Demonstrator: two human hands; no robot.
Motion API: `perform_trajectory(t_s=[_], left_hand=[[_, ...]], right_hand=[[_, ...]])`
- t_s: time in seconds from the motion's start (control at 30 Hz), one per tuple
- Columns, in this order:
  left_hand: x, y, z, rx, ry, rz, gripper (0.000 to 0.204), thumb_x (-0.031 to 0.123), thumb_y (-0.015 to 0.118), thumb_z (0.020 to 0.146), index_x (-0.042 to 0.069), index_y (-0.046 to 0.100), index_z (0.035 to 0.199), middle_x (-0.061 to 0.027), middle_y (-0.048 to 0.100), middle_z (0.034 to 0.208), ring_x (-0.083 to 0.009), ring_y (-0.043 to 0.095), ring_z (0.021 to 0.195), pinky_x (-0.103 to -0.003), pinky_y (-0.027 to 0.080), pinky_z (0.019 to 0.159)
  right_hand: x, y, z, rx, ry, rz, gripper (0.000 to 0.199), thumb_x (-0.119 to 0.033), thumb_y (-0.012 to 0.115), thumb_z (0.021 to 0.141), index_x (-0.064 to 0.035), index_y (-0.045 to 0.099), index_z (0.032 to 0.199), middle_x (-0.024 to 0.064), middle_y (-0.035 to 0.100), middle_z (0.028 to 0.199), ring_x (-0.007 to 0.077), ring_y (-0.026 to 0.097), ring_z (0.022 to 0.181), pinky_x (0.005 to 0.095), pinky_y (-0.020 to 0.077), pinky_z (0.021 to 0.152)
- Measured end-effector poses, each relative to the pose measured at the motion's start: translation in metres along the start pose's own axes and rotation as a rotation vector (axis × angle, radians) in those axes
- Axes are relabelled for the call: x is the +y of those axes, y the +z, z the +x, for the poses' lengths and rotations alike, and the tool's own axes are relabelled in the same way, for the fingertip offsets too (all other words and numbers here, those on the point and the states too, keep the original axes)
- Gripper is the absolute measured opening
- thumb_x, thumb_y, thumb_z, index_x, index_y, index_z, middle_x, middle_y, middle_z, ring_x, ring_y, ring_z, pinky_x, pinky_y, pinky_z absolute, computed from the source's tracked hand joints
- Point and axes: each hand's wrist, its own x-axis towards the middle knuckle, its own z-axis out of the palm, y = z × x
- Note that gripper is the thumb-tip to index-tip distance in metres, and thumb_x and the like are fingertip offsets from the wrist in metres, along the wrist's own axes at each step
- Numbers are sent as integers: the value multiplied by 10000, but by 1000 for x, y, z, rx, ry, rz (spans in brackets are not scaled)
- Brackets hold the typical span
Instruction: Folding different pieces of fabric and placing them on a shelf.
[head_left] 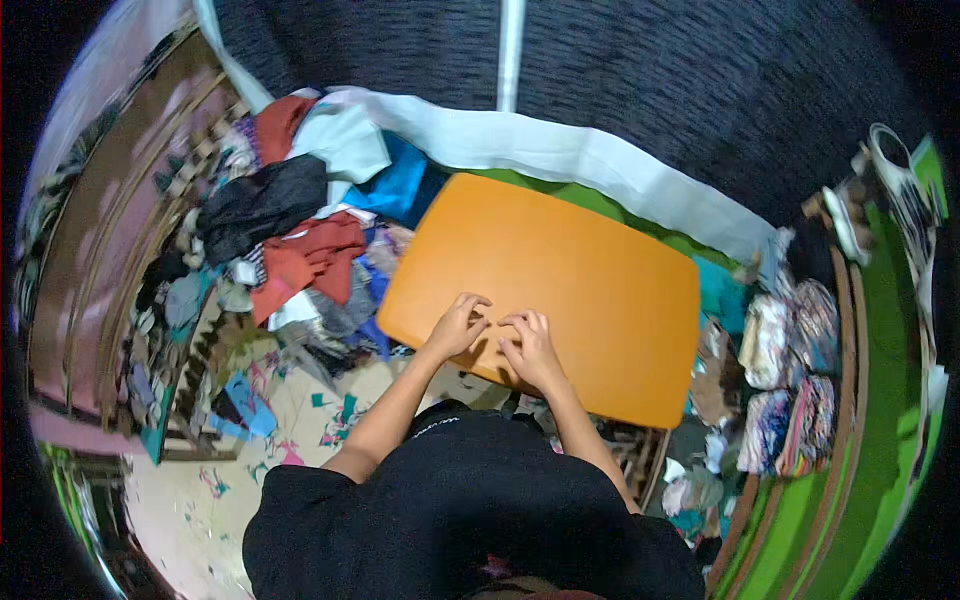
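Note:
Both hands hover over or rest on the near part of an orange tabletop (560,270), close to its front edge. My left hand (460,328) has its fingers loosely bent, with the tips turned toward the other hand. A short gap separates it from my right hand (532,350), whose fingers are curved and a little apart. I see nothing held in either hand. Whether the fingertips touch the tabletop I cannot tell.
Left of the table lies a heap of cloth, with black (265,205), red (315,260) and pale blue (340,140) pieces. Coloured scraps litter the floor (310,430). Bundles of patterned fabric (768,340) sit at the right. A dark curtain (620,80) hangs behind.

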Motion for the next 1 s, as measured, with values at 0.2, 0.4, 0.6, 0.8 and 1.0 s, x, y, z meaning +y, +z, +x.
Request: perform_trajectory(t_s=[0.2, 0.4, 0.6, 0.8, 1.0], left_hand=[[-97, -100, -68, 22, -366, -85, 367, 201, 551, 717, -26, 494, 1000, -184, 527, 960, -260, 556, 879, -322, 443, 741], [-149, -144, -120, 110, -675, -42, 474, 351, 570, 722, 36, 478, 1064, -199, 540, 995, -299, 528, 925, -353, 413, 785], [-165, -170, -130, 193, -814, -162, 475, 361, 572, 733, 27, 473, 1056, -205, 540, 972, -259, 552, 853, -333, 426, 727], [-186, -196, -127, 374, -817, -332, 478, 339, 562, 760, 0, 446, 1077, -180, 543, 979, -228, 546, 839, -320, 431, 708], [-196, -232, -135, 437, -732, -514, 403, 255, 544, 792, 2, 439, 1087, -121, 548, 950, -164, 517, 866, -270, 409, 743]], right_hand=[[-58, 108, 58, -353, -218, 276, 256, -139, 545, 719, -26, 523, 947, 169, 518, 925, 310, 495, 882, 358, 402, 776], [-66, 163, 96, -596, -195, 233, 269, -125, 552, 738, 2, 518, 973, 148, 531, 929, 237, 537, 810, 314, 441, 726], [-69, 196, 149, -691, -177, 306, 256, -99, 565, 729, -14, 522, 967, 104, 544, 829, 176, 530, 755, 291, 436, 668], [-75, 241, 223, -723, -330, 269, 285, -114, 586, 722, -22, 520, 984, 93, 537, 845, 162, 514, 737, 283, 428, 651], [-131, 304, 329, -574, -527, -7, 407, -240, 594, 695, 28, 504, 987, 241, 483, 968, 371, 460, 945, 401, 370, 834]])
